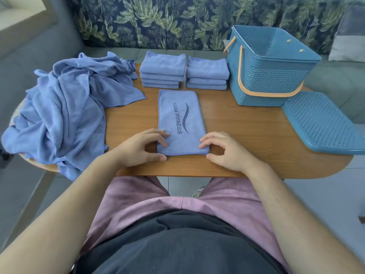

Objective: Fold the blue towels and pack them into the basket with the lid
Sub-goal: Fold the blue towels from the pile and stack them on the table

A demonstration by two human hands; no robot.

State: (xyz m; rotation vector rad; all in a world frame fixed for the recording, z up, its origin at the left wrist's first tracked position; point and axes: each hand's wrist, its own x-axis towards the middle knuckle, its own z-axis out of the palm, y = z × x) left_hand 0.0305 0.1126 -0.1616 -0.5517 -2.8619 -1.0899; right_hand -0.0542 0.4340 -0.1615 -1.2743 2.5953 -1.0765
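Note:
A blue towel [180,115] printed "YOGA FITNESS" lies folded into a long strip on the wooden table [246,135]. My left hand [142,147] pinches its near left corner, fingers on top and thumb at the near edge. My right hand [223,149] pinches the near right corner the same way. Two stacks of folded blue towels [164,70] [207,74] stand at the back of the table. A heap of unfolded blue towels [67,107] covers the left end. The blue basket [266,76] with an orange handle stands open at the back right, and its lid [324,123] lies beside it.
A sofa with a leaf-patterned back [177,22] runs behind the table. The lid overhangs the table's right edge. Bare wood shows between the towel strip and the basket. My lap in pink shorts is below the near edge.

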